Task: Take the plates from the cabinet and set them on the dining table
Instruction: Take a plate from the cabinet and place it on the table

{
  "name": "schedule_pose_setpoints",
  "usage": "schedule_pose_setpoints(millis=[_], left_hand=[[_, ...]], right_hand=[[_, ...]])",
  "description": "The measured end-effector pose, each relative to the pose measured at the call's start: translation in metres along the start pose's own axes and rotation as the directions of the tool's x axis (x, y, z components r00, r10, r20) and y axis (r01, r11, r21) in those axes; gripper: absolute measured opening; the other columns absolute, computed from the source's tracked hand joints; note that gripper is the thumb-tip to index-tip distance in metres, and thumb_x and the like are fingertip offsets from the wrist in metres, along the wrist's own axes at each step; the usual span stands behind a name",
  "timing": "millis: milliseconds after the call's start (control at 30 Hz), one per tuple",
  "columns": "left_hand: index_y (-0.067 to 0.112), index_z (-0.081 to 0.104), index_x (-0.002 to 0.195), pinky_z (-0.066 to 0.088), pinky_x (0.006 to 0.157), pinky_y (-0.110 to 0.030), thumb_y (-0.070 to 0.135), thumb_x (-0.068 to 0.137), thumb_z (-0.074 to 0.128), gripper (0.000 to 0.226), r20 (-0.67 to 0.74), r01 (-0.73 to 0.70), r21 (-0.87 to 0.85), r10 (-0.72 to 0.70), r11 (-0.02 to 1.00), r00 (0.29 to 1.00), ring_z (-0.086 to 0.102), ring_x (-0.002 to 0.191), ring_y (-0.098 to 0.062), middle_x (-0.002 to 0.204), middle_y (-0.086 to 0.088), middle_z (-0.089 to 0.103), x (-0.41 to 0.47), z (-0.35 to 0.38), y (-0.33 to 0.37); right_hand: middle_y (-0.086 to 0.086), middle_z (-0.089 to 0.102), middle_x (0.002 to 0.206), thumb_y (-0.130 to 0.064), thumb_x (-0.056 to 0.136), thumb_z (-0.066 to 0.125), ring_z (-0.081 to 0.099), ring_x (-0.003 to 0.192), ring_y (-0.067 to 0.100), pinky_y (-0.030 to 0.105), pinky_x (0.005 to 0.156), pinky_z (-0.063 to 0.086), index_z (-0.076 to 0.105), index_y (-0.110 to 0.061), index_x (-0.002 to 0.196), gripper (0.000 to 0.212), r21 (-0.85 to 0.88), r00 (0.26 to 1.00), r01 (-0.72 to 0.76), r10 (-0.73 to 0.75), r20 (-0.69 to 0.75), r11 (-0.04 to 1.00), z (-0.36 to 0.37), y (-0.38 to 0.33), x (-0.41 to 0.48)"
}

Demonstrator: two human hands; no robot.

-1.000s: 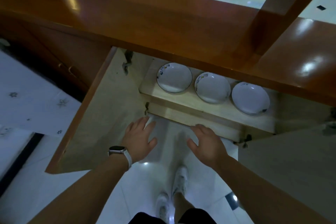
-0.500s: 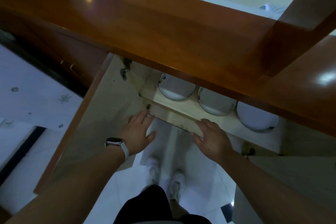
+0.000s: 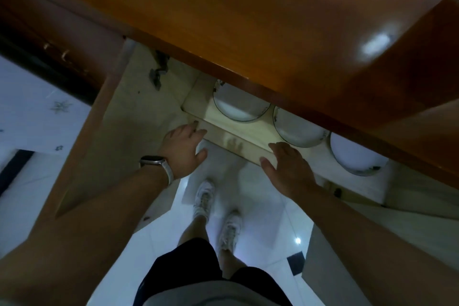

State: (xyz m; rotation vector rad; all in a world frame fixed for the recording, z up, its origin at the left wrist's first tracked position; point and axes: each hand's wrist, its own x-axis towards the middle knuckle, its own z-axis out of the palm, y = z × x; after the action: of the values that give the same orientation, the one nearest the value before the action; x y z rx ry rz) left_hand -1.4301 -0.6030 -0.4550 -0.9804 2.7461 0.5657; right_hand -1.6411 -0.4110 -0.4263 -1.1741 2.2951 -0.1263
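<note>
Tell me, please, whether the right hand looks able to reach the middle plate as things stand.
Probably yes. The right hand lies open at the front edge of the shelf, just before the middle plate, with nothing between; only the countertop overhangs the plate's far half.

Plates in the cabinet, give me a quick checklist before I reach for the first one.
1. Access: the left door is swung wide: ok.
2. Layout: the left plate, middle plate and right plate sit side by side on the shelf: ok.
3. Hands free: the left hand and right hand are open, holding nothing: ok.
4. Far rims of the plates in sight: not ok, the cabinet top hides them.
5. Plates dry and unchipped: cannot tell.
</note>
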Motion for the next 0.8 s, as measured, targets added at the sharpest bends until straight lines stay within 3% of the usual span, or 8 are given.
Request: schedule_pose_setpoints(millis=[133,233,367,533,600,733,800], left_hand=[[0.016,0.051,0.135,0.043,0.092,-0.047,0.054,0.083,0.036,0.067,0.02,-0.006,-0.022,0.006,1.0,1.0,0.05,0.121,-0.036,0.139,-0.016,0.05,0.027,0.011,-0.015],[0.02,0.047,0.136,0.044,0.091,-0.044,0.047,0.087,0.045,0.057,0.013,-0.005,-0.061,0.006,0.998,1.0,0.05,0.12,-0.034,0.138,-0.012,0.05,0.052,0.017,-0.021],[0.017,0.051,0.13,0.048,0.081,-0.038,0.04,0.087,0.055,0.048,-0.028,0.017,-0.161,-0.022,0.987,0.999,0.057,0.102,-0.032,0.123,-0.011,0.057,0.087,0.02,-0.028],[0.013,0.049,0.135,0.04,0.087,-0.03,0.043,0.088,0.054,0.055,0.039,0.211,-0.407,-0.214,0.888,0.976,0.054,0.112,-0.024,0.125,-0.006,0.057,0.13,0.027,-0.036],[0.01,0.055,0.127,0.041,0.086,-0.03,0.037,0.092,0.054,0.044,0.069,0.29,-0.489,-0.296,0.823,0.953,0.056,0.109,-0.024,0.118,-0.008,0.06,0.145,0.029,-0.035],[0.009,0.063,0.101,0.043,0.071,-0.027,0.032,0.093,0.056,0.025,0.089,0.341,-0.599,-0.363,0.725,0.927,0.062,0.091,-0.027,0.094,-0.01,0.064,0.171,0.037,-0.028],[0.007,0.062,0.11,0.04,0.071,-0.024,0.031,0.092,0.057,0.03,0.087,0.338,-0.573,-0.355,0.747,0.931,0.061,0.092,-0.025,0.101,-0.011,0.066,0.182,0.042,-0.028]], right_hand=[[0.011,0.05,0.139,-0.044,0.096,0.05,0.049,0.125,0.031,0.044,0.097,0.046,0.048,-0.016,0.139,0.051,0.193,0.99,-0.128,0.136,-0.028,0.973,0.003,-0.009,0.024],[0.013,0.05,0.14,-0.045,0.098,0.048,0.053,0.122,0.029,0.047,0.097,0.049,0.047,-0.015,0.14,0.052,0.262,0.981,-0.188,0.191,0.012,0.946,0.01,-0.013,0.047],[0.011,0.055,0.135,-0.044,0.099,0.047,0.057,0.119,0.025,0.043,0.097,0.05,0.048,-0.013,0.137,0.05,0.307,0.969,-0.241,0.245,0.026,0.921,0.02,-0.015,0.081],[0.019,0.061,0.124,-0.037,0.102,0.045,0.058,0.115,0.033,0.045,0.1,0.046,0.054,0.0,0.127,0.045,0.362,0.941,-0.328,0.337,0.042,0.872,0.028,-0.023,0.119],[0.025,0.061,0.121,-0.031,0.104,0.041,0.057,0.115,0.038,0.047,0.101,0.043,0.055,0.006,0.124,0.045,0.353,0.937,-0.34,0.345,0.051,0.872,0.032,-0.025,0.132],[0.013,0.067,0.118,-0.044,0.096,0.05,0.064,0.109,0.027,0.048,0.099,0.049,0.06,-0.011,0.121,0.043,0.502,0.915,-0.352,0.404,0.005,0.79,0.047,-0.023,0.153],[0.009,0.069,0.107,-0.047,0.091,0.051,0.067,0.101,0.028,0.052,0.094,0.052,0.063,-0.014,0.107,0.039,0.553,0.898,-0.382,0.439,0.033,0.74,0.051,-0.017,0.165]])
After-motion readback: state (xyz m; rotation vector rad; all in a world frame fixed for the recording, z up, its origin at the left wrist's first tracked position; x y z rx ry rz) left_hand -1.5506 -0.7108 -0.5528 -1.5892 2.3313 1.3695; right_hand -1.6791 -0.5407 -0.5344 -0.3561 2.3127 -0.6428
